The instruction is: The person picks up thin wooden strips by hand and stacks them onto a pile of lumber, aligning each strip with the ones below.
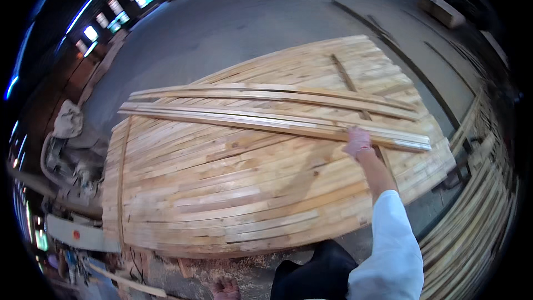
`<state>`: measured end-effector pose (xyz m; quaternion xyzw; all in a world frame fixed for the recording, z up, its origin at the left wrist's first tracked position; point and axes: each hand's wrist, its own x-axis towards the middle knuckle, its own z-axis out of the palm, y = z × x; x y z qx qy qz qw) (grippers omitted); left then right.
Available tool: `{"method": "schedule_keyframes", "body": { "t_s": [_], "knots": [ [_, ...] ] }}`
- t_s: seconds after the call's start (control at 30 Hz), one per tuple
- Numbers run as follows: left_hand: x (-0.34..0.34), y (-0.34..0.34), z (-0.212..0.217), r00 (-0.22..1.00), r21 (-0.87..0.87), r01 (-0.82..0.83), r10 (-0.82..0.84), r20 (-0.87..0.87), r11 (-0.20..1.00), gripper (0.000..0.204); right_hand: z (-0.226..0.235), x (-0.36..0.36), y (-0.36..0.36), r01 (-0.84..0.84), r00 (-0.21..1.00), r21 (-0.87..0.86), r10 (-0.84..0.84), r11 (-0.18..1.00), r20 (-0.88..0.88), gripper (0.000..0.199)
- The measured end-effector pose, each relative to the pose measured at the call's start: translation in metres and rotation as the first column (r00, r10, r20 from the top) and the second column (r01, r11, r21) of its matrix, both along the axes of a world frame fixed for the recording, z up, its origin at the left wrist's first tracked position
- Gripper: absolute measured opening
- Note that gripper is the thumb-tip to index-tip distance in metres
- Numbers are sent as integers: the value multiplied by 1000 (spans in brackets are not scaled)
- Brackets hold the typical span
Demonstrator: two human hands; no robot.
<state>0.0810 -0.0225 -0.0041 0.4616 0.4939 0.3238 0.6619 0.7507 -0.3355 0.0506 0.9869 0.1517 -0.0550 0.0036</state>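
a wide stack of planks (250, 189) fills the middle. several long strips (266, 114) lie crosswise on its top, toward the far side. the right hand (358, 141) rests on the nearest strip, near its right end. machinery (66, 161) stands left of the stack. more stacked timber (477, 211) lies to the right. concrete floor (250, 22) extends behind.

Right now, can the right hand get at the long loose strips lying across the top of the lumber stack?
Probably yes. The right hand already rests on the nearest loose strip, arm stretched out over the lumber stack. Nothing lies between. The far strips look beyond easy reach.
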Motion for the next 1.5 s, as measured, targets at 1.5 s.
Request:
{"method": "schedule_keyframes", "body": {
  "t_s": [1.5],
  "knots": [
    [209, -122, 35, 664, -618, 676, 31, 747, 401, 51, 54, -577, -302, 117, 980, -488, -22, 865, 197, 51]
  ]
}}
